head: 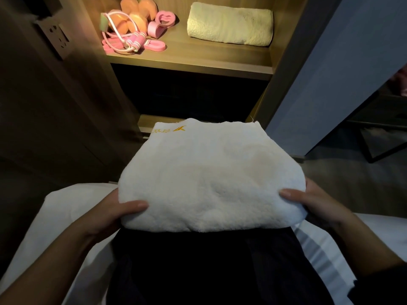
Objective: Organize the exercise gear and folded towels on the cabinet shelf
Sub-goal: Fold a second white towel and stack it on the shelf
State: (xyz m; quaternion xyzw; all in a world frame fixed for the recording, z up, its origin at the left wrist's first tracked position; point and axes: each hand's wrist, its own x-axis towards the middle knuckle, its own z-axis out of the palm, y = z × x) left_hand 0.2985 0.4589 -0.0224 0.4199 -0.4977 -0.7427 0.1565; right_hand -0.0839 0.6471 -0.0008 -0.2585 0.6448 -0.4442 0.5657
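Note:
A folded white towel (209,177) with a gold embroidered logo at its far left corner is held in front of me, below the lit shelf. My left hand (114,212) grips its near left edge, thumb on top. My right hand (312,201) grips the near right edge the same way. On the wooden cabinet shelf (189,56) lies another folded towel (230,24) at the right. Pink and orange exercise gear is piled at the left: orange dumbbells (132,16), a pink skipping rope (132,41) and pink grip trainers (163,20).
A dark compartment (187,95) lies under the shelf. To the left is a dark wall with a socket plate (56,35); to the right a grey panel (326,84) and a dark frame on the floor. White bedding (72,214) flanks my dark-clothed lap.

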